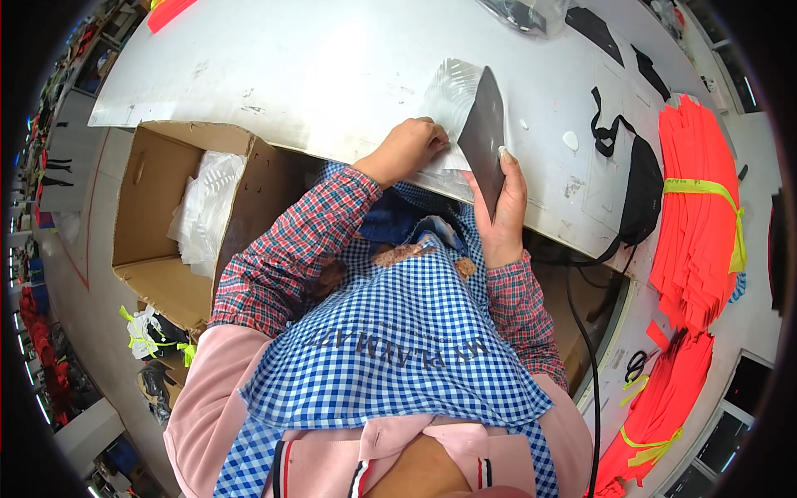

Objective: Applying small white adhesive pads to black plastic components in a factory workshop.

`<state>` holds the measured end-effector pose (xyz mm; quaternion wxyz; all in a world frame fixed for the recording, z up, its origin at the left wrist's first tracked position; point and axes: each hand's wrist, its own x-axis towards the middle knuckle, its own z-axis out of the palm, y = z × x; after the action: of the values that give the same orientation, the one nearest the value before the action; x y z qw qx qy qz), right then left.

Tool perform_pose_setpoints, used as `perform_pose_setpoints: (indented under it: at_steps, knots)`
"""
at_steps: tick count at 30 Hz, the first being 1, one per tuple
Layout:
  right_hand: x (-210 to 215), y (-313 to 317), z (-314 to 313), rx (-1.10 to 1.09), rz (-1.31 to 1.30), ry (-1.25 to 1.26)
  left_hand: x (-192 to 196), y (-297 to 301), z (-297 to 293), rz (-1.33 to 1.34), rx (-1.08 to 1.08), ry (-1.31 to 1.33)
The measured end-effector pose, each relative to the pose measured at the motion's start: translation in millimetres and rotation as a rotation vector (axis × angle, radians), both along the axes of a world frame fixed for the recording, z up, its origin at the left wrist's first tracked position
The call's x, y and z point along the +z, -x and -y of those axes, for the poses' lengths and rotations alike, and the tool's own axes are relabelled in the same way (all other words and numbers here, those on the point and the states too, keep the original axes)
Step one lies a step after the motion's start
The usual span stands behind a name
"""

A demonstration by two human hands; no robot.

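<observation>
My right hand (505,203) grips a dark grey flat panel (483,133) by its lower edge, thumb on the right side, and holds it upright over the table's near edge. Against the panel's left side stands a clear plastic sheet (448,91) with pale curved stripes. The fingers of my left hand (407,149) are closed at the lower left edge of this sheet. What lies between those fingertips is partly hidden by the hand.
A cardboard box (178,212) holding clear striped sheets (212,199) stands at my left. On the white table (290,75) at right lie a black pouch with straps (642,183) and tied bundles of neon red fabric (697,216). Scissors (636,365) lie near them; a black cable (585,332) hangs beside me.
</observation>
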<state>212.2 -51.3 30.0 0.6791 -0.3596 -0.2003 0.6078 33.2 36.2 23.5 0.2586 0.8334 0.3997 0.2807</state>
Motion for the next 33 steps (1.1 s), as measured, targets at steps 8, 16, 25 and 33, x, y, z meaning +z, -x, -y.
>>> perform_pose_setpoints:
  at_steps: [8, 16, 25, 33]
  knots:
    - [-17, 0, -4, -0.034, -0.060, 0.043, 17, 0, 19, 0.022, -0.103, 0.032]
    - [-17, 3, -5, -0.067, -0.067, 0.017, 23, -1, 19, -0.178, 0.029, -0.117]
    - [-14, 4, -1, -0.029, -0.071, 0.047, 114, 181, -28, 0.535, 0.549, 0.207]
    - [-13, 5, -4, -0.059, 0.054, 0.183, 93, 399, 82, 0.647, 1.217, -0.373]
